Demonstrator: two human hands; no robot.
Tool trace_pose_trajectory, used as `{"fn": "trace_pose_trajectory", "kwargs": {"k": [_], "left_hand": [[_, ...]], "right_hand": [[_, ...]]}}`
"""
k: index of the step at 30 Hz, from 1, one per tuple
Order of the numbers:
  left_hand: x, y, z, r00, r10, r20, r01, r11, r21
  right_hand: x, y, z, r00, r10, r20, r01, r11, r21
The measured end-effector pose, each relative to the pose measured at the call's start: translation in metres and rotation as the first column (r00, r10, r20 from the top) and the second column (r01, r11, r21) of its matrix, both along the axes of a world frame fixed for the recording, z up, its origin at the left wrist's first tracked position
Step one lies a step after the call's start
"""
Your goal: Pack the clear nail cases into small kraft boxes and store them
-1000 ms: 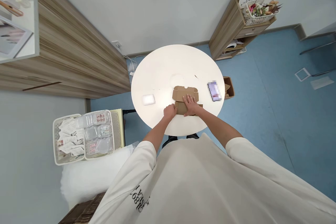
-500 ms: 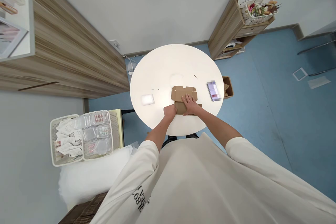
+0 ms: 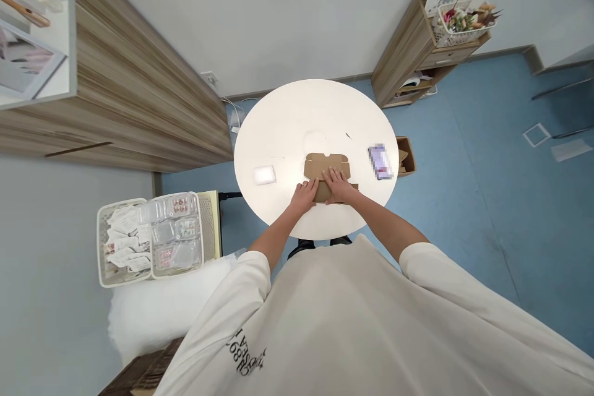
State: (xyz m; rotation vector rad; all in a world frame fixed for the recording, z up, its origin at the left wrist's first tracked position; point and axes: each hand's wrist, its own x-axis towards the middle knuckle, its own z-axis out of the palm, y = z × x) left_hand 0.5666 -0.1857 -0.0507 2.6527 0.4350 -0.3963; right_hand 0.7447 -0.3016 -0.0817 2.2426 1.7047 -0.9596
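A flat brown cardboard box (image 3: 326, 164), partly folded, lies on the near half of a round white table (image 3: 297, 117). My right hand (image 3: 338, 185) rests flat on the box with its fingers spread, pressing it down. My left hand (image 3: 305, 190) touches the box's left edge, fingers stretched out along the cardboard.
A small white pad (image 3: 264, 175) lies left of the box, a blurred purple item (image 3: 380, 161) to its right. A brown carton (image 3: 405, 154) stands on the blue floor beyond the table. A white basket (image 3: 151, 238) of packets sits at my left; wooden shelves (image 3: 408, 52) stand at the back right.
My left hand has opened from a loose fist beside the box and moved right onto its left edge. My right hand has stayed flat on the box.
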Motion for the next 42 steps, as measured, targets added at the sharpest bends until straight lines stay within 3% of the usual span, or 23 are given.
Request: {"fn": "trace_pose_trajectory", "kwargs": {"k": [4, 8, 13, 17, 21, 27, 38, 42], "left_hand": [[0.005, -0.001, -0.005, 1.000, 0.006, -0.018, -0.006, 1.000, 0.017], [0.000, -0.001, -0.004, 0.998, 0.065, -0.024, -0.064, 0.997, 0.049], [-0.011, 0.009, -0.003, 0.995, 0.070, -0.067, -0.061, 0.990, 0.130], [-0.014, 0.013, -0.003, 0.997, 0.061, -0.056, -0.054, 0.992, 0.116], [-0.012, 0.010, -0.003, 0.994, 0.084, -0.074, -0.076, 0.992, 0.105], [-0.009, 0.006, -0.005, 0.990, 0.092, -0.110, -0.076, 0.986, 0.148], [-0.013, 0.004, -0.006, 0.994, 0.070, -0.084, -0.057, 0.988, 0.147], [-0.012, 0.004, -0.008, 0.994, 0.081, -0.068, -0.072, 0.990, 0.123]], "right_hand": [[-0.006, -0.004, 0.008, 0.999, -0.010, 0.033, 0.008, 0.999, 0.043], [-0.020, -0.025, 0.026, 0.994, -0.082, 0.074, 0.070, 0.987, 0.144], [-0.032, -0.072, 0.043, 0.918, -0.363, 0.159, 0.324, 0.919, 0.227], [-0.027, -0.092, 0.040, 0.865, -0.494, 0.086, 0.481, 0.866, 0.136], [-0.021, -0.082, 0.033, 0.849, -0.528, -0.033, 0.529, 0.846, 0.071], [-0.025, -0.056, 0.028, 0.797, -0.593, -0.114, 0.604, 0.786, 0.133], [-0.041, -0.047, 0.039, 0.860, -0.508, -0.054, 0.508, 0.841, 0.187], [-0.049, -0.040, 0.042, 0.852, -0.518, -0.076, 0.522, 0.827, 0.212]]}}
